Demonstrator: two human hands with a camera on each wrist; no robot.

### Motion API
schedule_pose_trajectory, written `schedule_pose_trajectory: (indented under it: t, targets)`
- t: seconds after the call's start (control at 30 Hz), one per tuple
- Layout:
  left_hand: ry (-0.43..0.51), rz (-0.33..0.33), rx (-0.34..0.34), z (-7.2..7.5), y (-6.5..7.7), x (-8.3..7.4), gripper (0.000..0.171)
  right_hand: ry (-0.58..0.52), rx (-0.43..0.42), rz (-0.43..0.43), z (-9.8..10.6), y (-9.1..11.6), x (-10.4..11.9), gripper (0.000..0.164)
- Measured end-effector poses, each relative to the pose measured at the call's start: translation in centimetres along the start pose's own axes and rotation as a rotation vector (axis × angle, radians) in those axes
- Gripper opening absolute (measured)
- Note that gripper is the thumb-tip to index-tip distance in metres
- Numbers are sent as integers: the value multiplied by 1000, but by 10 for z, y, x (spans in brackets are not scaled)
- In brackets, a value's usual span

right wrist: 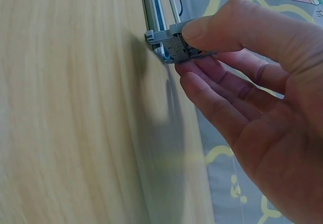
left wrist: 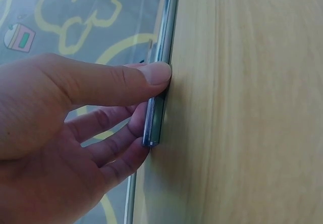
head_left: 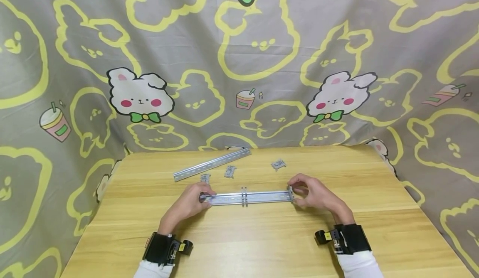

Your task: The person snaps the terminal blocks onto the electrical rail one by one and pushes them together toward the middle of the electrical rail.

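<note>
A slim, silvery DIN rail [head_left: 262, 197] runs over the wooden table [head_left: 262, 236], its face slotted along the centre. Two thin grey clips [head_left: 243, 198] stand side by side across it near the middle, and a moulded grey end clip [right wrist: 174, 42] sits at its right end. The left hand [head_left: 191, 202] pinches the rail's left end, thumb against fingers, narrowly. The right hand [head_left: 314, 193], likewise narrow, grips the end clip between thumb and fingertips.

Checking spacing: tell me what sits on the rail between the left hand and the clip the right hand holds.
The head view shows thin gray pieces across the rail, roughly midway between the left hand and the held clip.
</note>
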State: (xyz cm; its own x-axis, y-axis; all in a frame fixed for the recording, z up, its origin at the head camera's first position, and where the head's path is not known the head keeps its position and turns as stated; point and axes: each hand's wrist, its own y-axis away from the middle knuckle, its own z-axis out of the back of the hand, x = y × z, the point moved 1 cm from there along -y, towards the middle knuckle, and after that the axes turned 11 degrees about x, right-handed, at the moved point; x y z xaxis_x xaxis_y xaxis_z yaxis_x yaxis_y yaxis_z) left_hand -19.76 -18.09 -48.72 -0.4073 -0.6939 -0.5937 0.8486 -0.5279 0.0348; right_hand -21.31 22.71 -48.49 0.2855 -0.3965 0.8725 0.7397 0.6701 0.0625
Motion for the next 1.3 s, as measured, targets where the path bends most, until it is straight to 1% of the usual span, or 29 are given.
schedule_pose_trajectory:
  t: [0.17, 0.27, 0.4, 0.53, 0.7, 0.87, 1.1, 1.3]
  targets:
    - [9, -7, 4, -1, 0, 1, 30, -22, 0, 22, -5, -5, 0, 49]
    - [10, -14, 5, -2, 1, 1, 30, -4, -5, 29, -10, -10, 2, 49]
    - [1, -8, 1, -2, 1, 2, 31, 48, -11, 35, -18, -19, 7, 50]
    - [-2, 2, -3, -1, 1, 2, 31, 130, -26, 36, -26, -27, 12, 51]
    - [-1, -5, 5, -2, 1, 1, 31, 223, -49, 41, -36, -35, 16, 51]
    - [-2, -4, 3, -1, 0, 0, 32, 244, -64, 56, -43, -43, 20, 52]
    - [5, -14, -1, -1, -1, -1, 32, 270, -67, 38, -52, -53, 26, 52]
    - [4, -3, 2, -1, -1, -1, 31, 280, -69, 56, -60, -62, 29, 50]
